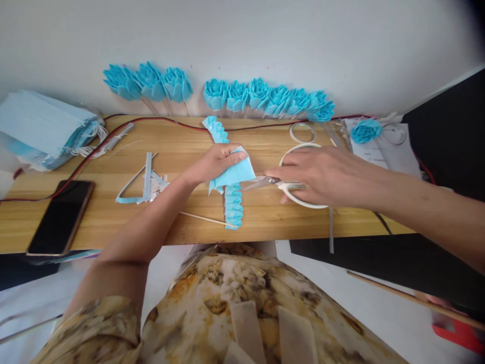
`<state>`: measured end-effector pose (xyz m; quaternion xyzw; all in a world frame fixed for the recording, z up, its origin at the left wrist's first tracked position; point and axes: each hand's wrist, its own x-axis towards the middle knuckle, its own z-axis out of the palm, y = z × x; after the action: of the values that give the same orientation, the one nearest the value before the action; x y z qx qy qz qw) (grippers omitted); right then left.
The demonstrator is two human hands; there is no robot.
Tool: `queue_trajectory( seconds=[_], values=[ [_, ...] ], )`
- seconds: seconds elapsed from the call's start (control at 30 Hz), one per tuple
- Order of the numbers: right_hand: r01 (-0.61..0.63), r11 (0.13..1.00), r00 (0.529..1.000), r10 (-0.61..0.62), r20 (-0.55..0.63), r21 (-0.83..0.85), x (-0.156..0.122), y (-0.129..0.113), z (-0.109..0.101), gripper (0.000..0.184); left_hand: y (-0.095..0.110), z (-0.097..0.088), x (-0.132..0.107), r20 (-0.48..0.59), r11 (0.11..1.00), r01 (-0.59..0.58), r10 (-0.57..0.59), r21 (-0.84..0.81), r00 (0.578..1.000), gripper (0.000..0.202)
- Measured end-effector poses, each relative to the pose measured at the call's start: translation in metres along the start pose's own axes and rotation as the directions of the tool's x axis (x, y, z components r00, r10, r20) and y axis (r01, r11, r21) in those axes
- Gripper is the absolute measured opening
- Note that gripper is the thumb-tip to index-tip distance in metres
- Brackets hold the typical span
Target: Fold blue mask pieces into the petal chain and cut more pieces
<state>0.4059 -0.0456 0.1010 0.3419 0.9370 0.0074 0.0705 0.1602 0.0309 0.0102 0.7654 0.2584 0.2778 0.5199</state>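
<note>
My left hand (pixel 215 162) is closed on a folded piece of light blue mask fabric (pixel 235 176) above the middle of the wooden table (pixel 265 222). A strip of pleated blue pieces (pixel 233 206) hangs below the fabric, and another pleated strip (pixel 215 128) lies beyond the hand. My right hand (pixel 322 174) rests over white-handled scissors (pixel 291 189), fingers curled on the handles, with the blades pointing left at the fabric. A thin wooden stick (pixel 204 219) lies near the front edge.
A row of blue fabric flowers (pixel 265 98) on sticks leans against the wall. A stack of face masks (pixel 41 129) sits far left, a phone (pixel 60 217) at front left, cut scraps (pixel 146 184) beside it. Tape rings (pixel 302 132) and one flower (pixel 366 130) lie at right. A red cable (pixel 132 121) crosses the table.
</note>
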Motion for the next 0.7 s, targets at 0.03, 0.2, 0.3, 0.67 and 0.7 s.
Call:
queue_trajectory(
  seconds=[0.03,0.2,0.3,0.67,0.7],
  values=[
    [0.027,0.999,1.0,-0.027,0.017,-0.022,0.001,0.0,0.0,0.033,0.0,0.0,0.0,0.003,1.0,-0.001,0.001,-0.006,1.0,0.052],
    [0.079,0.995,0.997,-0.077,0.025,-0.054,0.004,0.003,0.002,0.036,0.003,0.001,-0.002,-0.009,0.999,-0.026,0.025,-0.032,1.0,0.051],
    [0.078,0.995,0.997,-0.077,0.029,-0.063,0.005,0.004,0.003,0.039,0.006,0.003,-0.002,0.0,0.999,-0.029,0.029,-0.043,1.0,0.052],
    [0.088,0.99,0.996,-0.089,-0.009,-0.11,0.004,0.007,0.004,0.036,-0.005,0.0,0.0,-0.024,1.0,-0.013,0.013,-0.015,1.0,0.049],
    [0.089,0.99,0.996,-0.091,-0.012,-0.113,0.003,0.007,0.003,0.036,-0.006,0.0,0.0,-0.022,1.0,-0.011,0.011,-0.01,1.0,0.049]
  ],
)
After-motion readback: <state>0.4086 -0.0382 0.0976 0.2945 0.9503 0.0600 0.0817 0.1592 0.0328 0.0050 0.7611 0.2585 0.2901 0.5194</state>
